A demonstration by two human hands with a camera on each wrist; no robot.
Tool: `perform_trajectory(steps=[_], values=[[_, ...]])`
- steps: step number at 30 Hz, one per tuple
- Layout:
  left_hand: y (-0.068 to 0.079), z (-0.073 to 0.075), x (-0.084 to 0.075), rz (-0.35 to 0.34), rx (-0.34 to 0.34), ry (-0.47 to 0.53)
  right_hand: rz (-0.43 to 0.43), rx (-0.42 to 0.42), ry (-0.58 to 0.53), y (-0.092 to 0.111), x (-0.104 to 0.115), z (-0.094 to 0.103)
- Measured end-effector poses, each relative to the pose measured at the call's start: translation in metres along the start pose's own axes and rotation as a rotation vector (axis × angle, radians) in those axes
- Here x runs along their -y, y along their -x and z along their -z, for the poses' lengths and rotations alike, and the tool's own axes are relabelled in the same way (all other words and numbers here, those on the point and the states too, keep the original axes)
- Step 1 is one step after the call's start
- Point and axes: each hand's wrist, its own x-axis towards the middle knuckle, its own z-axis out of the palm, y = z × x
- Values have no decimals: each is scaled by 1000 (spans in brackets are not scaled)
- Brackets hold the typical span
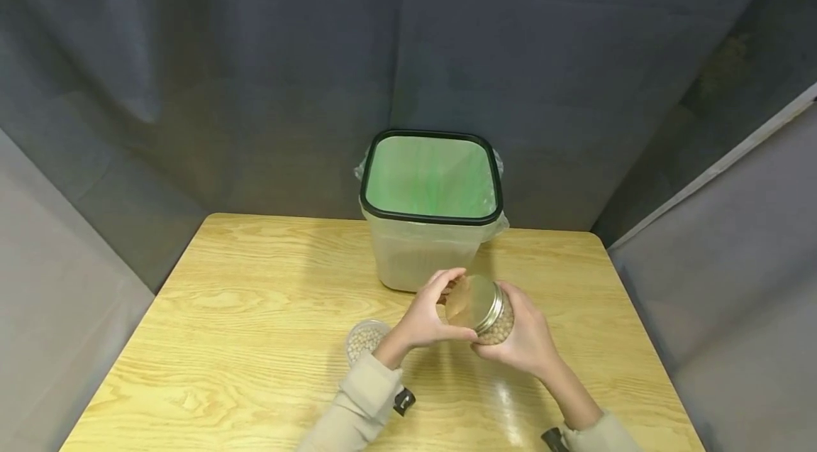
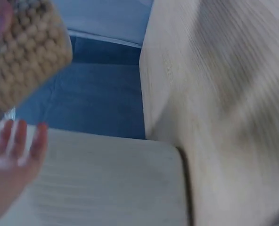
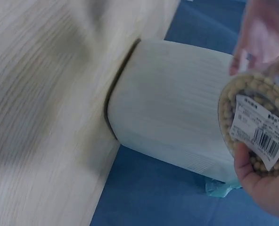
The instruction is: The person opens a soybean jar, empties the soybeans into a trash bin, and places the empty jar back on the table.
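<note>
A clear jar (image 1: 503, 324) packed with pale round beans is held tilted above the table, its gold lid (image 1: 483, 299) turned up and to the left. My right hand (image 1: 525, 335) grips the jar around its body. The left hand (image 1: 421, 317) is spread beside the lid, thumb near the lid's lower edge, fingers reaching past its far side and blurred. In the left wrist view those fingers look extended at the lid end. On the jar's base, the right wrist view shows a white barcode label (image 3: 259, 129).
A pale bin (image 1: 424, 253) with a black rim and a green liner stands at the table's back edge, just beyond the hands. Left of the left wrist, a round clear container (image 1: 362, 340) of pale beans sits on the wooden table (image 1: 242, 338). Dark curtains (image 1: 287, 83) hang behind.
</note>
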Motion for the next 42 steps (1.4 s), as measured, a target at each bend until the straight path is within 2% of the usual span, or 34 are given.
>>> perform_trajectory(steps=[4, 6, 8, 11, 15, 22, 25, 27, 30, 34, 38, 40, 42], values=[[3, 4, 5, -100, 127, 387, -18, 32, -38, 0, 1, 4], [4, 3, 6, -142, 166, 544, -32, 50, -53, 0, 2, 5], [5, 0, 7, -172, 172, 639, -49, 66, -76, 1, 4, 6], [5, -4, 9, -190, 136, 699, -68, 78, -96, 1, 6, 7], [5, -9, 10, -179, 58, 695, -87, 74, -108, 0, 8, 7], [5, -26, 5, -105, -199, 607, -86, -16, -20, -1, 10, 4], [5, -32, 1, -79, -251, 569, -78, -54, 7, -1, 8, 3], [5, -33, 0, -82, -239, 565, -64, -59, 0, 0, 7, 3], [5, -31, -1, -115, -185, 541, -40, -38, -39, 1, 6, 5], [3, -22, -1, -175, -65, 506, -28, 26, -95, 3, 4, 11], [1, -15, -1, -231, 67, 546, -34, 78, -112, 4, 3, 15], [0, -14, -1, -253, 89, 573, -45, 87, -114, 4, 3, 15], [0, -15, -2, -260, 75, 600, -50, 87, -115, 4, 3, 15]])
